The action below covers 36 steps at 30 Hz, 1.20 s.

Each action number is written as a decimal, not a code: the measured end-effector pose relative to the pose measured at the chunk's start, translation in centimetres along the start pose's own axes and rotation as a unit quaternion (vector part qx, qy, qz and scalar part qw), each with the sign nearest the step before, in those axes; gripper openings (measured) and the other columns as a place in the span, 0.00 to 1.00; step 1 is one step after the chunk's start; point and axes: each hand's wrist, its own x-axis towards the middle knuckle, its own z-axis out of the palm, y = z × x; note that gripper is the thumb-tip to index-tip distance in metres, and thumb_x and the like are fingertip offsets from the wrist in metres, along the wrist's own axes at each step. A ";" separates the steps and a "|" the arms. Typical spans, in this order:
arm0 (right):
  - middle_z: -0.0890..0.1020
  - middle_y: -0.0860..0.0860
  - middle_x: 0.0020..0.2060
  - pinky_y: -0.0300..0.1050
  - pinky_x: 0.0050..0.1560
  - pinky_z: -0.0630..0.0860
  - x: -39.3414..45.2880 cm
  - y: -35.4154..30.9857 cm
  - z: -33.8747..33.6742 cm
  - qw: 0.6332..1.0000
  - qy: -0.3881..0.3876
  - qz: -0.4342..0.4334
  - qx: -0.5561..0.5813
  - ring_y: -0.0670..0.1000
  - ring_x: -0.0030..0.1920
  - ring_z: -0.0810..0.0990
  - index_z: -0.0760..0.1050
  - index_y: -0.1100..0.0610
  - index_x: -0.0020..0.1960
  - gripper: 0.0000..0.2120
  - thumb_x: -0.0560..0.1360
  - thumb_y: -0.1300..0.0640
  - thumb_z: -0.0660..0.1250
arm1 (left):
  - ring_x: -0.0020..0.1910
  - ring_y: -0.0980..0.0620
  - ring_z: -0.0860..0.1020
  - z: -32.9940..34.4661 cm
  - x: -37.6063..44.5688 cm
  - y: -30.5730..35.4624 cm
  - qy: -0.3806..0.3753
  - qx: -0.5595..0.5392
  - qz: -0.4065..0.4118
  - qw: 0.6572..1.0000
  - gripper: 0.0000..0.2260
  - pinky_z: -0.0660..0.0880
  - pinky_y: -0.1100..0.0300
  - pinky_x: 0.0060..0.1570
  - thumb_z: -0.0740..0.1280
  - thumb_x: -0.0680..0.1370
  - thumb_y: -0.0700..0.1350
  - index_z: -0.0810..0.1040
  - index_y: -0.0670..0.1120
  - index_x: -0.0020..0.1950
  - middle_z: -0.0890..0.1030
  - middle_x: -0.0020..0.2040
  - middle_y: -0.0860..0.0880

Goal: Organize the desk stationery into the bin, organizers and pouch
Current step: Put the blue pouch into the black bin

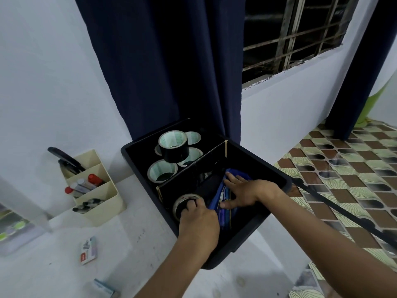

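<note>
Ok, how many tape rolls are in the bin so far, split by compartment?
Far compartment of the black bin: 5 tape rolls, a black roll lying on four others.
Near compartment: 1 roll, under the left hand, beside the blue pouch.
Total: 6

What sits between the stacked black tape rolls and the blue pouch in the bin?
In the head view, a cardboard divider crosses the bin, separating the tape rolls from the blue pouch.

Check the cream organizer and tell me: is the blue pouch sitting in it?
No, the blue pouch lies in the near compartment of the black bin, under the right hand, not in the cream organizer.
</note>
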 end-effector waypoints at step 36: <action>0.71 0.55 0.68 0.46 0.62 0.69 2.1 -31.1 1.1 0.912 0.071 -0.380 -0.136 0.54 0.66 0.71 0.64 0.57 0.72 0.31 0.74 0.46 0.69 | 0.52 0.55 0.73 8.1 -15.2 -18.7 0.022 -0.372 -0.254 0.892 0.30 0.67 0.65 0.50 0.73 0.67 0.62 0.72 0.55 0.67 0.76 0.60 0.51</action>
